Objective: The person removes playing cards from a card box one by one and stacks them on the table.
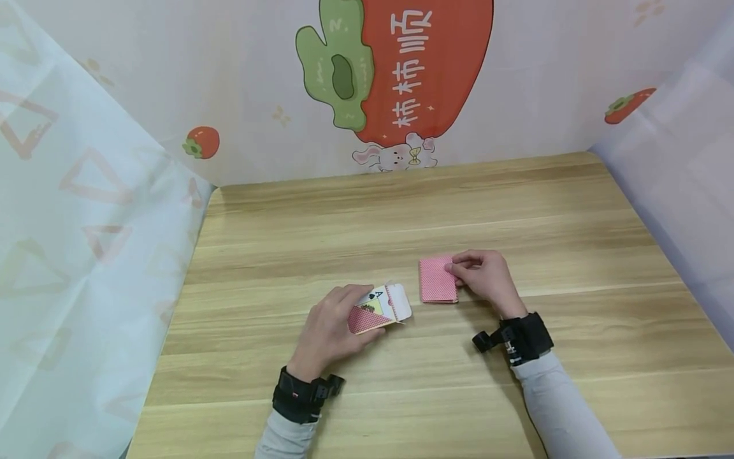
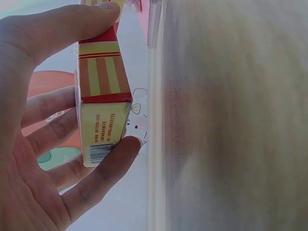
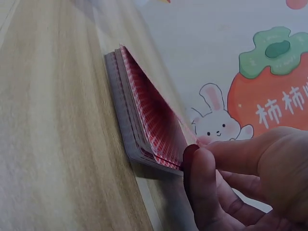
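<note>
My left hand [image 1: 329, 325] grips a playing-card box [image 1: 371, 313] between thumb and fingers, its white end flap open toward the right. An ace of spades face and a red-patterned panel show on the box. The left wrist view gives its striped side and barcoded end [image 2: 103, 127], raised off the table. To the right, a deck of playing cards [image 1: 437, 280] with pink-red backs lies face down on the table. At its right edge, my right hand [image 1: 486, 275] pinches the top of the deck with thumb and index finger. In the right wrist view, that corner lifts from the stack [image 3: 129, 122] below.
The wood-grain table [image 1: 258, 236] spreads around both hands. Behind it hangs a pale cloth [image 1: 246, 76] printed with a large persimmon and a rabbit. More cloth borders the left and right sides. Each wrist wears a black strap with a small camera.
</note>
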Tool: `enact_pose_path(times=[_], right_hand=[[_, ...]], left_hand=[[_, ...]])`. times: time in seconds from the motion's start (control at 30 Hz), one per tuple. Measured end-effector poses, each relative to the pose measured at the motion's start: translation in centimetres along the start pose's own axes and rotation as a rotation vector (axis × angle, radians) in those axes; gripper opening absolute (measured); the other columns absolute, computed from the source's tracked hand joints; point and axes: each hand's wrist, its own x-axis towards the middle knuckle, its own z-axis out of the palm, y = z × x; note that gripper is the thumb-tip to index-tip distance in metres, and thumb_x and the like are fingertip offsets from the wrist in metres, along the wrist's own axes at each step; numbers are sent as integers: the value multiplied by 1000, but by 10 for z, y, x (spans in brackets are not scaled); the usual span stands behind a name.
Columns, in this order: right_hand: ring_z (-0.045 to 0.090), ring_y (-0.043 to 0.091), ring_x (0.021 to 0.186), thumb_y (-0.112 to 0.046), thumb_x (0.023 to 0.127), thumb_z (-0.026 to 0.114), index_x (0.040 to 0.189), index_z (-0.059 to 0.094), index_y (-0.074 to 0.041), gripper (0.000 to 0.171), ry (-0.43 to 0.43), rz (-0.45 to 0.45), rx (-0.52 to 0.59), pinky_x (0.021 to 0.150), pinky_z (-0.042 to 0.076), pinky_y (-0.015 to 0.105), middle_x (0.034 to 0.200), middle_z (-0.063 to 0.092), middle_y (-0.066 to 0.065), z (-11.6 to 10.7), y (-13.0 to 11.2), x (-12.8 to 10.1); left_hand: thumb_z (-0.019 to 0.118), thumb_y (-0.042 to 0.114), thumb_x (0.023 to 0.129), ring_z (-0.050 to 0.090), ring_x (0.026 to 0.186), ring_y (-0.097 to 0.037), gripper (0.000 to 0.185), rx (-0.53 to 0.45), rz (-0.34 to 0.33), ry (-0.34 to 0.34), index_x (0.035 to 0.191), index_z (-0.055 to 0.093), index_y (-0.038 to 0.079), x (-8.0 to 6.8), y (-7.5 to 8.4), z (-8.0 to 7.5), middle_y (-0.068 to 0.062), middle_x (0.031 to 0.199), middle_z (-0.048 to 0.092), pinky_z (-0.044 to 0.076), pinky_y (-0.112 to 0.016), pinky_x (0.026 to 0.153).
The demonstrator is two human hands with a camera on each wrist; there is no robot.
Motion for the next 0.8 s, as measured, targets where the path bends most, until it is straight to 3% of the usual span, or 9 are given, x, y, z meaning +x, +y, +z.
enact_pose_path(times=[0.27,0.8], right_hand=[[70,14,71,-14,95,78,103,77,2,18,47,-61,-142,61,53,24,89,77,15,1,-6,-1],[66,17,68,-13,92,80,94,76,0,13,98,-91,-188,59,51,25,82,72,12,8,-3,-2]], left_hand=[[99,41,74,70,107,-18,74,7,-9,-8,136,69,13,1,1,-2,-3,129,74,62,-33,80],[99,40,73,70,106,-17,75,8,-14,-7,137,69,14,0,1,-1,-2,129,74,61,-33,80]])
